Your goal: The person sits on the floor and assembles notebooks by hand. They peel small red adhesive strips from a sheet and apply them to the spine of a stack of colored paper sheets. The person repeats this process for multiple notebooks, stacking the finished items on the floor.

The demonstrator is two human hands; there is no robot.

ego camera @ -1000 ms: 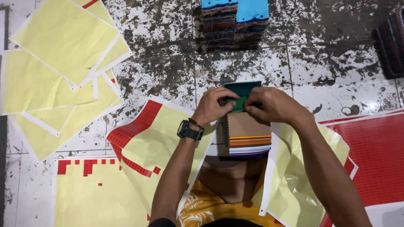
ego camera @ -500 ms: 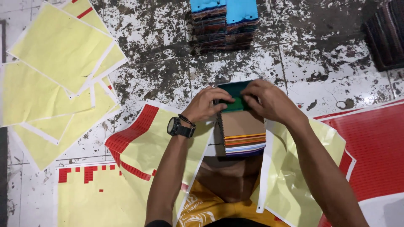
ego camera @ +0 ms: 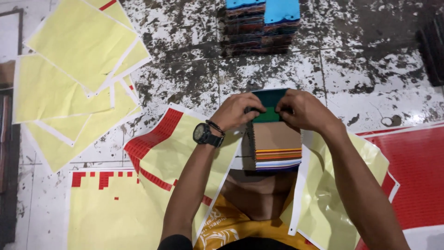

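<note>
I am looking straight down at a tiled floor (ego camera: 370, 78), pale but blotched all over with dark stains and worn patches, its grout lines running across under everything. I am sitting low, with a stack of coloured sheets (ego camera: 276, 149) resting on my lap, brown on top and with orange, white and blue edges showing along its near side.

My left hand (ego camera: 237, 111) and my right hand (ego camera: 303, 111) are both pinching a small green card (ego camera: 269, 105) at the far end of that stack, one hand on each side edge, fingers closed on it. The card is sitting just above the brown sheet, dark teal at its far half and brighter green nearer me. I am wearing a black watch (ego camera: 203, 134) and a thin band on my left wrist.

Yellow sheets with white borders (ego camera: 74, 69) are lying fanned and overlapping on the floor to my far left. Nearer, a yellow sheet with a red strip (ego camera: 157, 139) is curling under my left forearm, and another yellow sheet with small red squares (ego camera: 106, 208) is lying flat beside my knee. A big red sheet (ego camera: 416, 171) is covering the floor on my right, with glossy yellow backing paper (ego camera: 333, 199) draped over my right leg. Straight ahead, well apart from my hands, two piles of blue-topped cards (ego camera: 263, 23) are standing side by side on the tiles.
</note>
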